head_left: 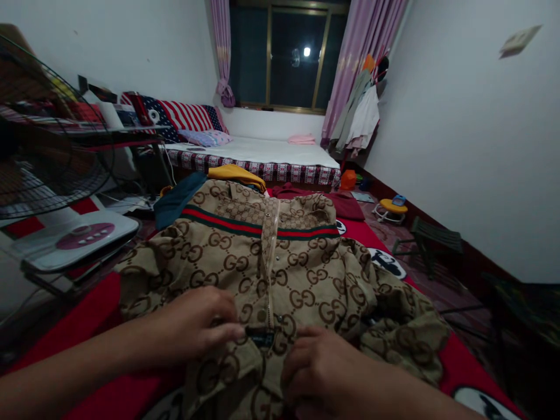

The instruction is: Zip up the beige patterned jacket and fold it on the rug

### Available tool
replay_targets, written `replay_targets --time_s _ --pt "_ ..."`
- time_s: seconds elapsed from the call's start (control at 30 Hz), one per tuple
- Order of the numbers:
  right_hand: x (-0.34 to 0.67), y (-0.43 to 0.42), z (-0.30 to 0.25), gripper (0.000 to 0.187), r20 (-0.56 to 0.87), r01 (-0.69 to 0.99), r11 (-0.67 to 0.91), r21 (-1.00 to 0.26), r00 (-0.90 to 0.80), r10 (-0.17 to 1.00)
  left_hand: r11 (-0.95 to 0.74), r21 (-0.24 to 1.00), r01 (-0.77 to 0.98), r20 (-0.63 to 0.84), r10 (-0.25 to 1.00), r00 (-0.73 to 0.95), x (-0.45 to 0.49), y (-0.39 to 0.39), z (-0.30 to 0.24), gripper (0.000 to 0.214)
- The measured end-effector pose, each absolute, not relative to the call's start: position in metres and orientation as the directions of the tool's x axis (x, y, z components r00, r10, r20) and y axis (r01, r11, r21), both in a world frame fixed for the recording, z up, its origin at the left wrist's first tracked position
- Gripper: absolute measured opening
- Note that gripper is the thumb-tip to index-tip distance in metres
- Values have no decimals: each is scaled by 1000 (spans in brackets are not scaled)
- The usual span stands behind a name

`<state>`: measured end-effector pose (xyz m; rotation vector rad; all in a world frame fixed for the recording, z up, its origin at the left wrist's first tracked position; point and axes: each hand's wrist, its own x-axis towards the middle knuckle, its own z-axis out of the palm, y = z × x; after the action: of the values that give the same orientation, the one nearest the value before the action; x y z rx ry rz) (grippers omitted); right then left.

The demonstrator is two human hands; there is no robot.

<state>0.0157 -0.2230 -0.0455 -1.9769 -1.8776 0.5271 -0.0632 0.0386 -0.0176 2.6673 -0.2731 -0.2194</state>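
Note:
A tan jacket [236, 262] with a brown letter pattern lies spread out before me, its collar end nearest. A green-and-red stripe crosses it, and a zip [270, 280] runs down the middle. My left hand [201, 321] rests on the jacket left of the dark neck label [260, 337], thumb and fingers apart. My right hand [317, 370] is at the near part of the jacket, right of the label. Its fingers are curled in on the cloth, and their tips are partly hidden.
Under the jacket is a red cover [100, 318] with round cartoon patches. Yellow [236, 174], teal [177, 201] and dark red [345, 205] clothes lie beyond. A fan [83, 233] stands left, a folding stool [433, 239] right. Behind are a bed [262, 150] and hanging clothes [361, 116].

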Motion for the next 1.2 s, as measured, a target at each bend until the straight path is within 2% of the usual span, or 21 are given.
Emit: replay_targets --time_s 0.03,0.1,0.17,0.27,0.33,0.4,0.47,0.53,0.63,0.7,0.8,0.97,1.07,1.2 --pt "21 -219 -43 11 -15 838 -92 -538 100 995 -898 424 -119 -99 -177 979 -54 34 -16 33" --pt "36 -207 -40 17 40 774 -205 -599 284 958 -955 295 -38 -34 -50 998 -34 20 -14 45" --pt "53 -193 -45 20 119 716 -317 -622 486 866 -987 152 58 60 68 996 -15 6 -18 58" --pt "73 -176 -61 14 187 670 -376 -640 611 769 -984 58 167 99 172 980 5 -5 -35 65" --pt "81 -171 -71 19 183 648 -374 -664 625 759 -966 146 213 115 230 966 12 -1 -48 50" --pt "86 -167 -76 22 172 637 -386 -668 636 753 -870 437 229 85 294 952 15 11 -58 29" --pt "90 -163 -75 20 179 648 -408 -643 646 742 -654 722 226 -18 309 951 16 28 -65 20" --pt "95 -155 -72 17 190 666 -429 -610 649 737 -465 852 241 -125 267 956 15 43 -69 21" --pt "99 -139 -69 18 180 696 -459 -553 638 749 -312 913 265 -209 201 957 10 56 -72 19" --pt "100 -131 -69 24 177 731 -473 -492 616 767 -124 951 285 -264 158 951 5 59 -75 17" --pt "97 -124 -68 28 156 772 -521 -363 601 784 107 944 312 -325 135 936 1 60 -80 17" --pt "86 -124 -67 24 113 784 -589 -195 614 781 163 934 319 -342 144 928 2 62 -87 17" --pt "79 -124 -68 22 102 773 -619 -137 633 767 190 931 311 -342 162 926 1 62 -91 16" --pt "75 -123 -71 30 121 764 -636 -104 645 755 234 930 282 -334 222 916 -3 57 -88 15"
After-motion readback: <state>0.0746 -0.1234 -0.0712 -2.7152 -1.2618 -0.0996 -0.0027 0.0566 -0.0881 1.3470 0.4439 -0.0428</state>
